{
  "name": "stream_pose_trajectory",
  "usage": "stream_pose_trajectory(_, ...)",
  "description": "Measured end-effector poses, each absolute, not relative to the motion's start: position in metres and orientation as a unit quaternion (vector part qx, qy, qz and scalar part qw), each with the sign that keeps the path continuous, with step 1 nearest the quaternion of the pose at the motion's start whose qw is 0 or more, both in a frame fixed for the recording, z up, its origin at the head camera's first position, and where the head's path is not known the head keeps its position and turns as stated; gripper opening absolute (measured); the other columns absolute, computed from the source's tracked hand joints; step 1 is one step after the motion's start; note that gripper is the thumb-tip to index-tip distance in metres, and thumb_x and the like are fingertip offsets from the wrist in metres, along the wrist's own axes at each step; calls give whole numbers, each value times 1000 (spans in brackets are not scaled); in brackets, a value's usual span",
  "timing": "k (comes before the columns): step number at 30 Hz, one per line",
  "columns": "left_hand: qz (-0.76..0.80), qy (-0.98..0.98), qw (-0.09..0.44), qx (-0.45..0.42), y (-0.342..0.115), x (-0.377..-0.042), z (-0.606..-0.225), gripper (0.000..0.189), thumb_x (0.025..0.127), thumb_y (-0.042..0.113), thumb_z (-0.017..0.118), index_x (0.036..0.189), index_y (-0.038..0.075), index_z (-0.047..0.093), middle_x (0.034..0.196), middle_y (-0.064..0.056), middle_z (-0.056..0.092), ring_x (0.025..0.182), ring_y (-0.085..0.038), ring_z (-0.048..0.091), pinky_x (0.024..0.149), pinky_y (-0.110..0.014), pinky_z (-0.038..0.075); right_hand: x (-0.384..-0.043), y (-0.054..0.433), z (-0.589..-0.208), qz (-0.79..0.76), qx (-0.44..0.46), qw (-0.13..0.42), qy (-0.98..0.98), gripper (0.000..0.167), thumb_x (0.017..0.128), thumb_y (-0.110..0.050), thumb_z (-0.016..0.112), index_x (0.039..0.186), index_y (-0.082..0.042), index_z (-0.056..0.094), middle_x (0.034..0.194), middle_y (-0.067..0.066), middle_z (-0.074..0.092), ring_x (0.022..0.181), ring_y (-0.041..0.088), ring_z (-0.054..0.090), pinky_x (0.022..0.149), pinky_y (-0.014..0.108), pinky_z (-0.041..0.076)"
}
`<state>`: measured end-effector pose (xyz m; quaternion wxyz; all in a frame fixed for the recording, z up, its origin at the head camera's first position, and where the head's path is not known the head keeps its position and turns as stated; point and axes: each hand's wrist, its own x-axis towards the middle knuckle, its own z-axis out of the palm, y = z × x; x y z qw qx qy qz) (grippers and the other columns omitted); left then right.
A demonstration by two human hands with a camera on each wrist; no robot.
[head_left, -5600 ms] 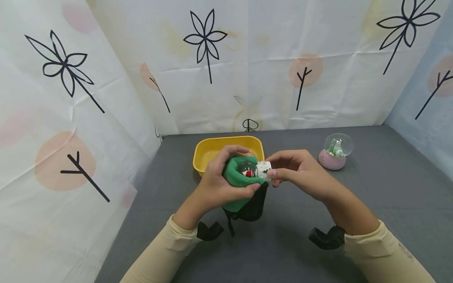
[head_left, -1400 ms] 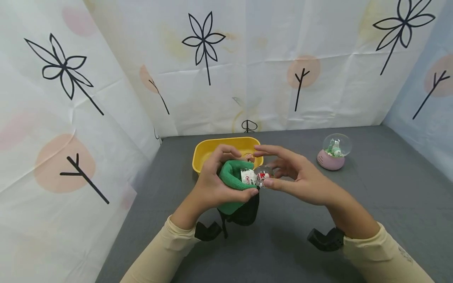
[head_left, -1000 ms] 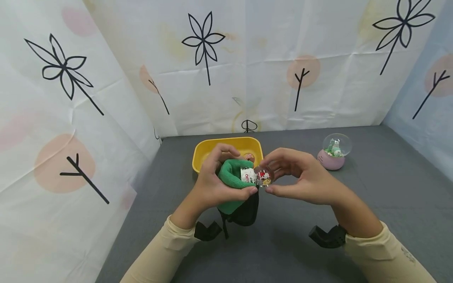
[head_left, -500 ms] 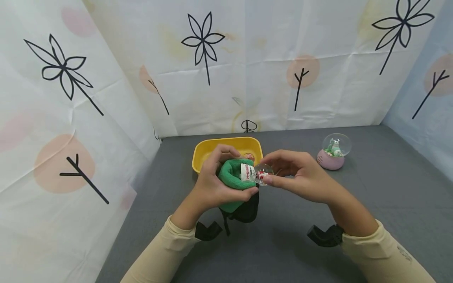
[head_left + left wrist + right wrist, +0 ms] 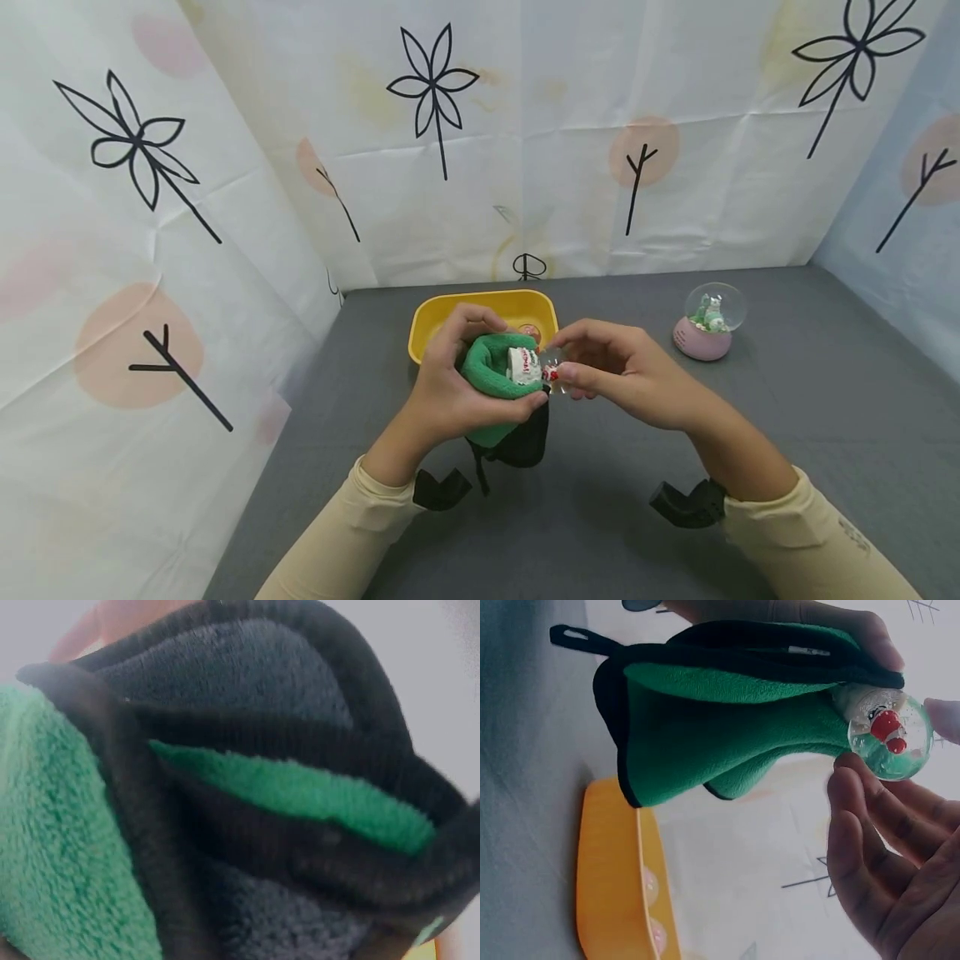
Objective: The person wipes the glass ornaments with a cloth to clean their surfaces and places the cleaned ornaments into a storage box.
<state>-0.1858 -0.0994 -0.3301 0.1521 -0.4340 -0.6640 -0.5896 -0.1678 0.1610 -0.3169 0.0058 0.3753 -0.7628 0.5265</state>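
Observation:
My left hand (image 5: 453, 392) grips a green cloth (image 5: 486, 371) with dark edging. The cloth is bunched around the white, red-lettered base of a small snow globe (image 5: 525, 365). My right hand (image 5: 637, 375) pinches the globe's clear dome between thumb and fingers, just right of the cloth. In the right wrist view a red and white figure shows inside the dome (image 5: 892, 739), and folds of the cloth (image 5: 727, 742) hang from the left hand. Green and dark grey folds of the cloth (image 5: 67, 825) fill most of the left wrist view.
Behind the hands stands a yellow tub (image 5: 423, 329) with a pinkish round object (image 5: 531, 332) in it; the right wrist view shows two such round shapes. A larger snow globe on a pink base (image 5: 705, 337) sits at the right on the grey table. Printed fabric hangs around the table.
Earlier the dome sat in the cloth and the right hand held the base; now the globe is reversed. In the last second, the right fingers shifted on the dome and the globe turned.

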Motion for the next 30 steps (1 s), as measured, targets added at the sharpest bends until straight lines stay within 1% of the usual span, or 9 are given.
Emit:
stream_pose_trajectory(2, -593, -662, 151, -433, -99, -185, -330, 72, 64, -5, 95, 120, 3, 51, 115, -15, 74, 102, -24, 75, 85, -40, 67, -168, 162, -317, 512, 389, 34, -765, 34, 99, -1, 71, 132, -8, 67, 106, 9, 74, 85, 17, 73, 75, 32, 65)
stream_pose_trajectory(5, -600, -662, 145, -426, -100, -185, -329, 71, 66, -6, 94, 121, 4, 51, 118, -15, 74, 102, -25, 75, 84, -40, 67, -168, 164, -317, 486, 415, 105, -762, 52, 86, 4, 82, 133, -10, 68, 119, 4, 75, 96, 13, 76, 80, 30, 65)
stream_pose_trajectory(8, -608, -660, 138, -420, -100, -184, -328, 70, 67, -8, 93, 121, 3, 51, 119, -16, 73, 101, -26, 76, 83, -40, 67, -169, 164, -317, 484, 455, 155, -732, 66, 73, 12, 89, 134, -4, 68, 128, 7, 73, 107, 14, 75, 83, 30, 65)
stream_pose_trajectory(11, -612, -657, 135, -419, -100, -185, -328, 69, 68, -8, 93, 121, 3, 50, 119, -17, 74, 100, -26, 76, 83, -41, 67, -169, 162, -316, 487, 490, 171, -703, 70, 70, 16, 89, 134, 1, 67, 134, 9, 72, 119, 15, 70, 87, 29, 65)
stream_pose_trajectory(15, -616, -654, 128, -420, -101, -185, -329, 69, 68, -8, 92, 121, 3, 49, 119, -18, 74, 99, -26, 77, 81, -42, 67, -169, 159, -316, 480, 511, 179, -690, 64, 74, 15, 88, 133, 1, 68, 134, 8, 71, 125, 13, 68, 87, 26, 64)
stream_pose_trajectory(20, -622, -648, 118, -424, -103, -187, -329, 70, 69, -11, 90, 122, 3, 47, 121, -19, 74, 101, -28, 77, 83, -44, 67, -171, 156, -317, 483, 520, 182, -681, 59, 77, 12, 89, 131, 4, 68, 130, 15, 74, 120, 14, 71, 84, 28, 65)
stream_pose_trajectory(24, -622, -647, 115, -426, -103, -187, -329, 72, 67, -11, 91, 122, 2, 47, 121, -19, 75, 103, -28, 77, 85, -44, 67, -169, 157, -319, 495, 484, 163, -703, 56, 77, 14, 86, 130, 3, 70, 123, 11, 76, 109, 12, 75, 82, 30, 66)
stream_pose_trajectory(27, -618, -648, 118, -429, -101, -187, -329, 74, 66, -9, 94, 121, 2, 47, 120, -19, 76, 104, -27, 77, 87, -43, 66, -167, 158, -320, 506, 437, 147, -729, 46, 85, 11, 82, 128, -2, 72, 120, 2, 77, 100, 9, 75, 80, 28, 66)
stream_pose_trajectory(30, -611, -650, 127, -433, -99, -186, -329, 74, 65, -8, 95, 120, 1, 47, 119, -18, 77, 103, -26, 77, 88, -41, 66, -167, 158, -323, 535, 417, 130, -723, 31, 95, 6, 73, 125, 1, 72, 113, -3, 77, 85, 10, 75, 75, 28, 65)
